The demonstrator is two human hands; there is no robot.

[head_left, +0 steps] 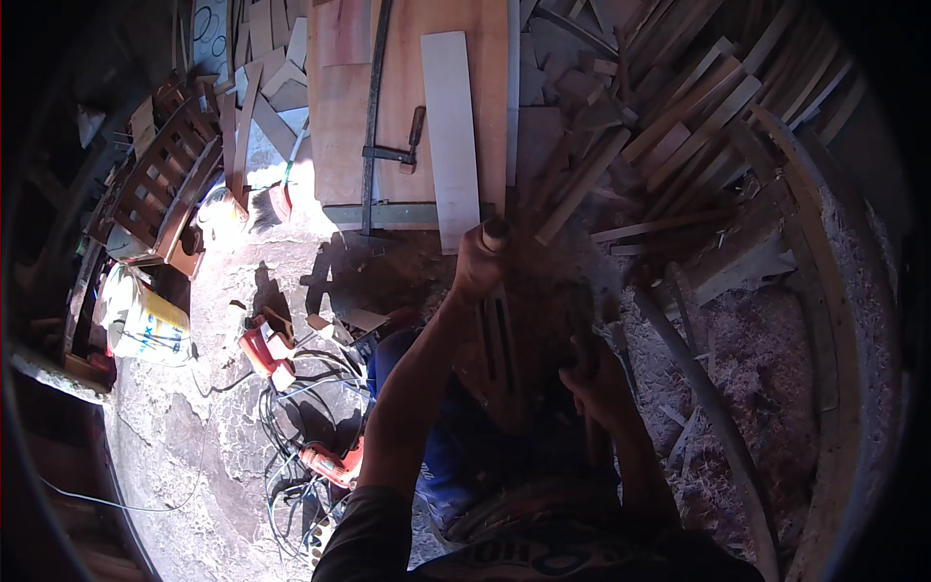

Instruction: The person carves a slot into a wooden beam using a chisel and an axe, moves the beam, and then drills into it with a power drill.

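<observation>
My left hand (pixel 478 260) is closed around the rounded top end of a dark wooden piece (pixel 504 354) with two long slots, which stands between my knees. My right hand (pixel 593 378) is lower and to the right, fingers closed at the right edge of the same piece. Shadow and blur hide whether it also grips a small tool. My blue trousers (pixel 456 456) show beneath the piece.
Ahead lie a plywood board (pixel 344 126) with a bar clamp (pixel 371 145) and a pale plank (pixel 452 136). Several wood strips (pixel 679 107) are piled at the right. Red power tools (pixel 267 351) (pixel 330 464) with cables, a white bucket (pixel 145 325) and a slatted frame (pixel 160 184) lie left.
</observation>
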